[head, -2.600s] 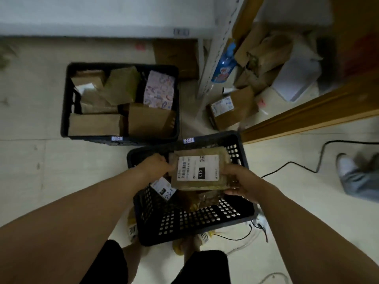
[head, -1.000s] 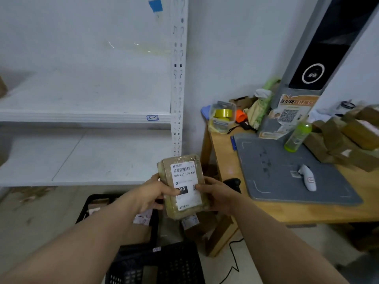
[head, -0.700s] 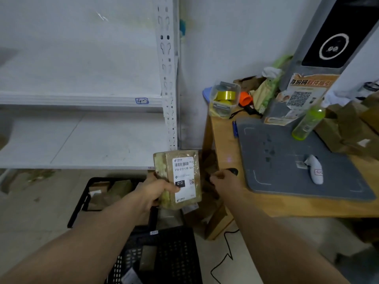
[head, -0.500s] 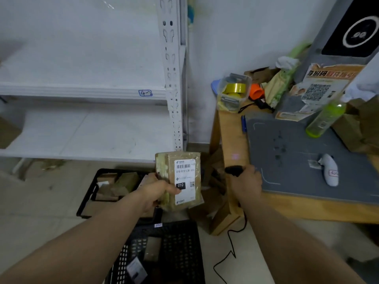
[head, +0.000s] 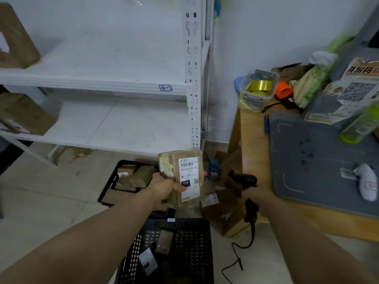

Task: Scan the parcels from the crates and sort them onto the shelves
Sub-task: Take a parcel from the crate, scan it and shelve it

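I see my left hand [head: 164, 189] clamped on the parcel [head: 178, 160], thumb across its face, holding it upright in the air above the two crates and in front of the lower shelf. Its white label [head: 189, 178] carries a barcode, the line "010-010-L30-551" as far as I can read it, a black box reading "010" and a small QR square. My right hand [head: 256, 196] is apart from it at the table's near corner, fingers wrapped round the black scanner [head: 249, 180], whose cable [head: 241, 256] trails down to the floor. The upper shelf [head: 92, 83] has a hand-written tag [head: 165, 87] on its front edge that reads "4-2". The near crate [head: 190, 242], black and perforated, holds a couple of small parcels and has a tiny tag on its rim that I cannot read; the far crate [head: 107, 187] behind it is packed with brown parcels. On the right stands a wooden table [head: 254, 144] with a grey mat [head: 317, 160], a green bottle [head: 361, 126], a clear tub [head: 258, 89] holding yellow tape, and a placard [head: 356, 91] with a large QR code under Chinese characters. The shelving is white metal against a white wall, and the floor is pale tile.
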Motion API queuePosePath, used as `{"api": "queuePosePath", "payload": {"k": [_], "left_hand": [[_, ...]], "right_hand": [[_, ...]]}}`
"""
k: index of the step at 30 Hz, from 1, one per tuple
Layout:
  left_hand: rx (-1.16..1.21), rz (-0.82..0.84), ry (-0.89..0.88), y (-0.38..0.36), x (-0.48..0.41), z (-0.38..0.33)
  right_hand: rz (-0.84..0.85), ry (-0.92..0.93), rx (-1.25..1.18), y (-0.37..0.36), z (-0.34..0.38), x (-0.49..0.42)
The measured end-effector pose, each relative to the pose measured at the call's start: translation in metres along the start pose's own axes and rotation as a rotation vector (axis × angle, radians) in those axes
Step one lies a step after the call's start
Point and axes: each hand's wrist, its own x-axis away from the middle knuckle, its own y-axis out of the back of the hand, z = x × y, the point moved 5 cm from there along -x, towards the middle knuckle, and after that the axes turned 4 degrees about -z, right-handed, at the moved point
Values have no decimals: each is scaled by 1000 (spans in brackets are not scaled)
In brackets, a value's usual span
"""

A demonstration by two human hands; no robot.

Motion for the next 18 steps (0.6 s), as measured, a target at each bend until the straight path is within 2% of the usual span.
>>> {"api": "queuePosePath", "payload": {"k": [4, 9, 11, 18], "left_hand": [[35, -90, -9, 11, -5, 0], [52, -189, -44, 25, -10, -3], [55, -221, -54, 30, -9, -3], [64, -237, -61, 42, -26, 7]], "right_hand": [[258, 124, -42, -24, 19, 45], [407, 295, -114, -47, 44, 85], [436, 338, -102, -55, 49, 92], [376, 418, -151, -65, 56, 111]]}}
